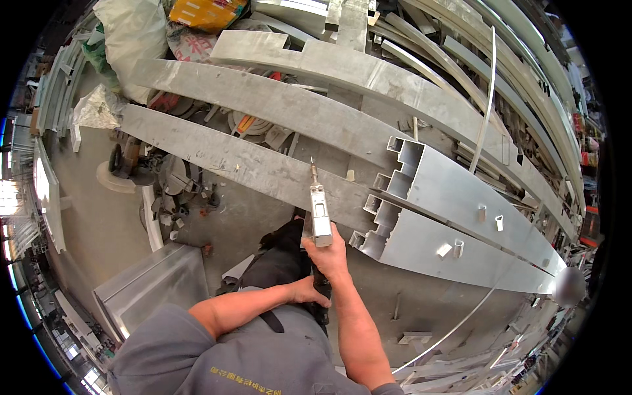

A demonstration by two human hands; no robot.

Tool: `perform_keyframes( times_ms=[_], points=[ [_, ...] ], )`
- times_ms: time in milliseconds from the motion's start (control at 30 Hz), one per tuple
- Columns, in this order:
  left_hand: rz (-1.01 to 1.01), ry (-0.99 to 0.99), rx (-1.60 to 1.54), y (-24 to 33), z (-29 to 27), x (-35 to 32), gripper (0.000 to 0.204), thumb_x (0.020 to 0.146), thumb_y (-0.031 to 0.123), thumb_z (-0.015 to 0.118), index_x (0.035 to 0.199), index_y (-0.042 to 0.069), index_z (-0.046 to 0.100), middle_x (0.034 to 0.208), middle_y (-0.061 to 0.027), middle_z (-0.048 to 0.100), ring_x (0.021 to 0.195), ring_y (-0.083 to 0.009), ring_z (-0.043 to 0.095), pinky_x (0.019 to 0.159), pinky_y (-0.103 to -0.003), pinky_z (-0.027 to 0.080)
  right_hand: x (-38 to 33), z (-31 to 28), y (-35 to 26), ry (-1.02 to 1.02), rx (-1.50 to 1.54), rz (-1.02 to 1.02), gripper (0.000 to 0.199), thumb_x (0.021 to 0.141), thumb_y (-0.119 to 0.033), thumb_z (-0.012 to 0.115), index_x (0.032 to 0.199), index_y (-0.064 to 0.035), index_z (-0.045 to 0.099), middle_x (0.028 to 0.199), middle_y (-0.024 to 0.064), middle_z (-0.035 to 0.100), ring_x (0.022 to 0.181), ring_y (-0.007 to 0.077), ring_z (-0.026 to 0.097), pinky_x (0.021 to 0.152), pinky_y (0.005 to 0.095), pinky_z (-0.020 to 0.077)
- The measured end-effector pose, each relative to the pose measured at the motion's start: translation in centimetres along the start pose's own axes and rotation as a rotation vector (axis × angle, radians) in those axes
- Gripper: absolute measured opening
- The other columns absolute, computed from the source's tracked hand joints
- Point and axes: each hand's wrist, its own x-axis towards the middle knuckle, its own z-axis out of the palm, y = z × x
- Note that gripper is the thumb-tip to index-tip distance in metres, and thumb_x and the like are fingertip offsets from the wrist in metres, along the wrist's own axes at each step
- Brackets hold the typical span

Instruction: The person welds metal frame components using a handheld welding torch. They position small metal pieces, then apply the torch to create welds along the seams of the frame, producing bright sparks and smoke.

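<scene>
In front of my waist, my right hand (329,253) is closed around the rear of a silver hand tool (319,214) with a boxy metal body. Its narrow tip, like a bit, points away from me toward a long grey metal bar. My left hand (309,290) is lower down, close to my body, with its fingers curled against a black part (322,286) below the tool. Whether that part belongs to the tool, I cannot tell. Right of the tool lie two silver aluminium profiles (454,253) with stepped, open ends, resting across the bars.
Long flat grey bars (257,161) cross ahead of me, with scrap and offcuts on the floor beneath. Small cut pieces (444,249) sit on the profiles. Stacked metal lengths (526,92) fill the far right. A metal box (155,283) stands left; white sacks (135,39) are far left.
</scene>
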Motion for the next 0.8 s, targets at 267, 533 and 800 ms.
perform_keyframes(
  times_ms=[267, 533, 800],
  points=[
    [-0.006, -0.007, 0.059, -0.7, -0.4, -0.1, 0.037, 0.070, 0.018, 0.084, 0.098, 0.002, 0.067, 0.092, -0.0068, 0.068, 0.087, -0.0186, 0.063, 0.082, -0.034, 0.052, 0.0, 0.1, -0.2, -0.036, -0.013, 0.101, 0.052, 0.076, -0.030, 0.082, 0.117, -0.0071, 0.059, 0.100, 0.0148, 0.073, 0.094, 0.0321, 0.072, 0.082, 0.0424, 0.0555],
    [-0.050, -0.040, 0.023, -0.4, 0.0, 0.2, 0.036, 0.071, 0.019, 0.083, 0.098, 0.002, 0.067, 0.091, -0.0075, 0.068, 0.086, -0.0186, 0.064, 0.082, -0.034, 0.052, -0.2, -0.4, 0.6, -0.028, 0.150, 0.013, 0.054, 0.076, -0.021, 0.081, 0.123, -0.0064, 0.060, 0.099, 0.0132, 0.073, 0.090, 0.0239, 0.072, 0.082, 0.0379, 0.0556],
    [-0.167, -0.152, 0.122, 0.9, 2.3, 0.3, 0.038, 0.070, 0.024, 0.085, 0.096, 0.003, 0.067, 0.087, -0.0059, 0.068, 0.079, -0.0172, 0.064, 0.073, -0.032, 0.053, -3.5, -4.0, 0.3, 0.004, 0.206, 0.159, 0.033, 0.077, -0.015, 0.082, 0.099, 0.0009, 0.063, 0.075, 0.0048, 0.066, 0.063, 0.0126, 0.062, 0.059, 0.0309, 0.0525]
  ],
)
